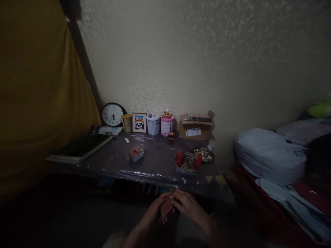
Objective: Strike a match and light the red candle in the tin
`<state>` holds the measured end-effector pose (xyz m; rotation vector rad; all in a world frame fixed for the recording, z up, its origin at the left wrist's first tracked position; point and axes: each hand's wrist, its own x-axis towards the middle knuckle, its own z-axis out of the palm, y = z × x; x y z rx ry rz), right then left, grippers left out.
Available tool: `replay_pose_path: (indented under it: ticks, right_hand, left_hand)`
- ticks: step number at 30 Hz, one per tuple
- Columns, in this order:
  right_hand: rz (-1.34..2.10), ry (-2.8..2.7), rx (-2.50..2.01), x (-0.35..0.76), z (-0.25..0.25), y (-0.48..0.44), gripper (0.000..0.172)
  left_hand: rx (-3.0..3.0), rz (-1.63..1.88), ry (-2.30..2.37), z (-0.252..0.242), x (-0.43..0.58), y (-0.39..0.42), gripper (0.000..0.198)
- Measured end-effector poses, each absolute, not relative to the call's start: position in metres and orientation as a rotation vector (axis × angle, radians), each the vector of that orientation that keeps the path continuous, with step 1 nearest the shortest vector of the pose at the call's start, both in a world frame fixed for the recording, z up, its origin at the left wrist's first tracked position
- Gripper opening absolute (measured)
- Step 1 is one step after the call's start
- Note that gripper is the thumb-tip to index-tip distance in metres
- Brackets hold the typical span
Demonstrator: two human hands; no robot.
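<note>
In front of the table's near edge, my left hand [158, 206] is closed around a small, flat, reddish-brown piece [167, 208], too dim to name more exactly. My right hand [186, 206] bends over its upper end, with thumb and fingers pinched there beside a tiny whitish spot. Both hands touch the piece. On the table beyond them sits a small block of similar reddish-brown pieces [136, 154], with shiny clear wrapping around its sides. A round tin [187, 162] with a speckled filling and red parts at its rim stands nearer my right hand.
Behind the tin lies a second round speckled dish [203, 154]. Along the wall stand a clock [113, 115], a framed panda picture [139, 123], two canisters [153, 124] and an open cardboard box [196, 126]. A dark flat case [80, 148] covers the left side; bags [270, 155] fill the right.
</note>
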<state>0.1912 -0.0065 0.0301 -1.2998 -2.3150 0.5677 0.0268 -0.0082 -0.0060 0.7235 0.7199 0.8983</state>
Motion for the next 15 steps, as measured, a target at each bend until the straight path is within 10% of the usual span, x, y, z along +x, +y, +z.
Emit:
replay_pose_path:
  ticks: [15]
  right_hand:
    - [0.57, -2.298, -1.24, 0.1937, 0.0343, -0.0053, 0.01]
  left_hand:
    - [0.858, 0.866, 0.778, -0.0047, 0.0267, -0.0022, 0.034]
